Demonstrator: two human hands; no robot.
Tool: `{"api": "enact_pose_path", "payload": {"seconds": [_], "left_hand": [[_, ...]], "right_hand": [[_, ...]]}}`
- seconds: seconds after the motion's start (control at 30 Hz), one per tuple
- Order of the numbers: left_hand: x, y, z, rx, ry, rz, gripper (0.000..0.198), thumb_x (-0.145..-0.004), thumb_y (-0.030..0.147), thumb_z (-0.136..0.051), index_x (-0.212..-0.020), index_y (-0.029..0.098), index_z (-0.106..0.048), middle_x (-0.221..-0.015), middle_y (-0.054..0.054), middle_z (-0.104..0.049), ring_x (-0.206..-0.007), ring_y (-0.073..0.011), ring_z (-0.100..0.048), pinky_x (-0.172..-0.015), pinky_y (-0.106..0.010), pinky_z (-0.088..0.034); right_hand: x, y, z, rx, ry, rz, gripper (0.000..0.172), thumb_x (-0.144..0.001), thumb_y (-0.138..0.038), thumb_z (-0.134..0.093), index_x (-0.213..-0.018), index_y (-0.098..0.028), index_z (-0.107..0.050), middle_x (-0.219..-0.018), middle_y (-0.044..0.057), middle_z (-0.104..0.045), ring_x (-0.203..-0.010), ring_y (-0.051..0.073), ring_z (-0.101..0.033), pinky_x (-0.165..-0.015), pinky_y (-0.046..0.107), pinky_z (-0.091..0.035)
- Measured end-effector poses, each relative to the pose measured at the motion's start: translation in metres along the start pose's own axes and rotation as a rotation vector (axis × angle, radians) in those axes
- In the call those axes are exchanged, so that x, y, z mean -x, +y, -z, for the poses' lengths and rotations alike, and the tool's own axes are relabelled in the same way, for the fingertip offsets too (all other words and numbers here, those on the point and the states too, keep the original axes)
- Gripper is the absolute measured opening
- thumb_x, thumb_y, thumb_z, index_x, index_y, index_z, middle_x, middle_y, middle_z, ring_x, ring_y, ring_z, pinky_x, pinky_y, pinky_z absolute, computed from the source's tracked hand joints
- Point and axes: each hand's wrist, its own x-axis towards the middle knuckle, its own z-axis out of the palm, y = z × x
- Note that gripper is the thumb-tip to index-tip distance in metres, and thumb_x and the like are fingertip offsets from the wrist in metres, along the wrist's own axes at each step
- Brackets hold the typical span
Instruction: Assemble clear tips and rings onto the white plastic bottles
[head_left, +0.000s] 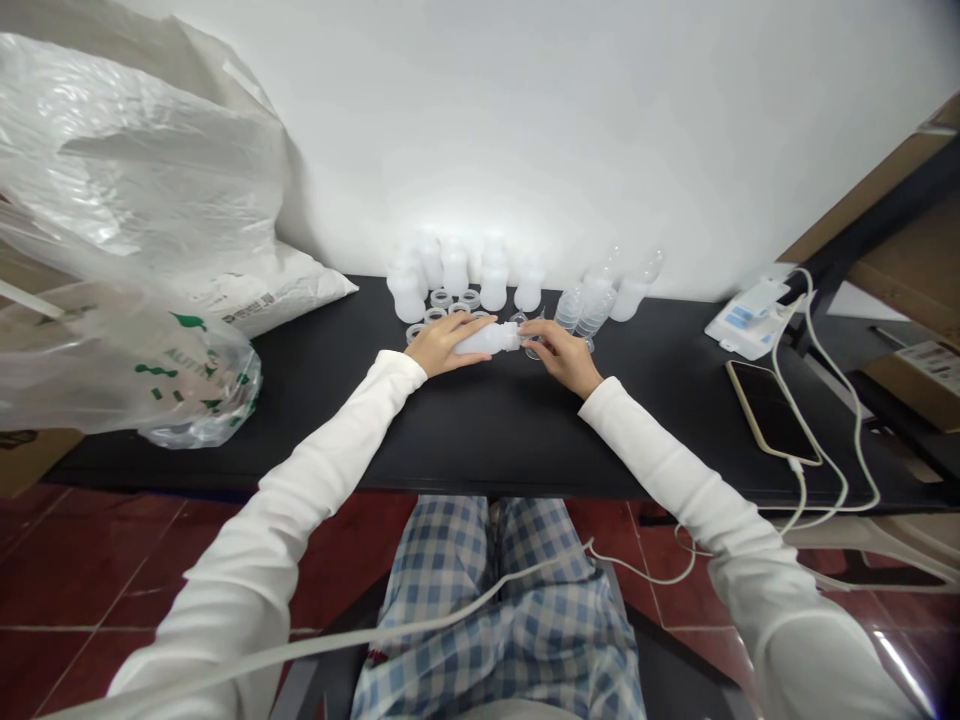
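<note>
My left hand (444, 343) grips a small white plastic bottle (487, 339) lying sideways just above the black table (487, 430). My right hand (564, 355) pinches at the bottle's neck end, where a small clear cap or ring sits; its exact shape is too small to tell. Behind the hands stand several white bottles (454, 268) upright by the wall. Several loose screw rings (450, 300) lie in front of them. A few clear bottles (596, 295) lean to the right of them.
Large plastic bags (135, 250) fill the table's left end. A phone (771, 410) on a white charging cable (832, 400) lies at the right, beside a white packet (750, 318). Cardboard boxes (911, 260) sit at far right. My checked trousers (495, 600) are below the table edge.
</note>
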Motion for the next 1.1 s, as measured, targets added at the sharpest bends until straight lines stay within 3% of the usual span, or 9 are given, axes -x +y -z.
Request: {"api": "enact_pose_path", "payload": {"seconds": [0.13,0.23,0.33,0.4,0.5,0.6,0.7,0.83,1.1], "left_hand": [[-0.001,-0.001,-0.001,-0.073,0.045,-0.05,0.057,-0.091,0.053,-0.066,-0.139,0.021,-0.063,-0.106,-0.011,-0.072,-0.095,-0.0208,-0.072,-0.087,-0.031,-0.058],[-0.002,0.0,-0.003,-0.099,0.024,-0.105,0.057,-0.091,0.052,-0.066,-0.14,0.023,-0.062,-0.107,-0.011,-0.073,-0.096,-0.022,-0.072,-0.088,-0.034,-0.057],[-0.004,0.003,-0.004,-0.104,0.009,-0.147,0.058,-0.091,0.052,-0.066,-0.142,0.025,-0.06,-0.107,-0.011,-0.073,-0.096,-0.0223,-0.071,-0.088,-0.034,-0.057],[-0.005,0.004,-0.004,-0.107,0.015,-0.147,0.059,-0.091,0.052,-0.067,-0.142,0.024,-0.06,-0.106,-0.011,-0.072,-0.095,-0.0221,-0.071,-0.087,-0.034,-0.057],[-0.004,0.004,-0.004,-0.104,0.016,-0.089,0.058,-0.091,0.052,-0.066,-0.141,0.022,-0.061,-0.105,-0.011,-0.072,-0.096,-0.0223,-0.071,-0.087,-0.033,-0.057],[-0.003,0.002,-0.004,-0.1,0.026,-0.056,0.058,-0.091,0.053,-0.065,-0.14,0.022,-0.061,-0.106,-0.011,-0.072,-0.096,-0.0221,-0.071,-0.086,-0.033,-0.057],[-0.002,0.001,-0.004,-0.119,0.038,-0.065,0.058,-0.092,0.054,-0.065,-0.14,0.023,-0.061,-0.107,-0.011,-0.072,-0.096,-0.022,-0.071,-0.086,-0.033,-0.057],[-0.002,0.001,-0.003,-0.128,0.046,-0.089,0.058,-0.092,0.053,-0.065,-0.141,0.023,-0.06,-0.106,-0.01,-0.072,-0.095,-0.0209,-0.07,-0.087,-0.032,-0.056],[-0.007,0.005,0.0,-0.074,-0.073,-0.076,0.051,-0.095,0.048,-0.061,-0.141,0.027,-0.061,-0.115,-0.012,-0.072,-0.106,-0.025,-0.069,-0.095,-0.038,-0.053]], "right_hand": [[0.0,0.002,0.0,0.002,-0.065,-0.121,0.041,-0.101,-0.055,-0.05,-0.118,-0.022,-0.067,-0.096,0.005,-0.076,-0.065,0.014,-0.065,-0.064,0.027,-0.051],[-0.001,-0.001,0.0,0.061,-0.101,-0.183,0.046,-0.104,-0.054,-0.041,-0.091,-0.021,-0.07,-0.078,0.003,-0.073,-0.063,0.015,-0.064,-0.061,0.026,-0.044],[-0.002,-0.005,0.003,0.15,-0.146,-0.212,0.062,-0.108,-0.048,-0.029,-0.063,-0.021,-0.06,-0.064,0.003,-0.068,-0.063,0.015,-0.065,-0.061,0.027,-0.04],[-0.003,-0.007,0.006,0.197,-0.137,-0.203,0.059,-0.108,-0.049,-0.03,-0.068,-0.021,-0.063,-0.069,0.005,-0.07,-0.068,0.017,-0.067,-0.062,0.027,-0.041],[-0.006,-0.007,0.01,0.196,-0.096,-0.091,0.043,-0.101,-0.056,-0.049,-0.11,-0.019,-0.068,-0.097,0.009,-0.075,-0.088,0.022,-0.071,-0.07,0.03,-0.05],[-0.007,-0.003,0.01,0.127,-0.107,0.076,0.054,-0.096,-0.055,-0.058,-0.134,-0.018,-0.056,-0.121,0.014,-0.071,-0.107,0.027,-0.069,-0.089,0.038,-0.055],[-0.007,0.002,0.008,0.096,-0.126,0.125,0.042,-0.101,-0.047,-0.052,-0.134,-0.02,-0.056,-0.12,0.013,-0.071,-0.103,0.026,-0.069,-0.092,0.041,-0.055],[-0.005,0.005,0.006,0.098,-0.129,0.095,0.045,-0.098,-0.053,-0.055,-0.127,-0.019,-0.06,-0.106,0.012,-0.072,-0.093,0.026,-0.068,-0.086,0.039,-0.053],[-0.002,0.003,-0.001,0.032,-0.133,-0.055,0.045,-0.105,-0.053,-0.036,-0.082,-0.022,-0.059,-0.073,0.004,-0.061,-0.072,0.019,-0.058,-0.076,0.035,-0.045]]}}
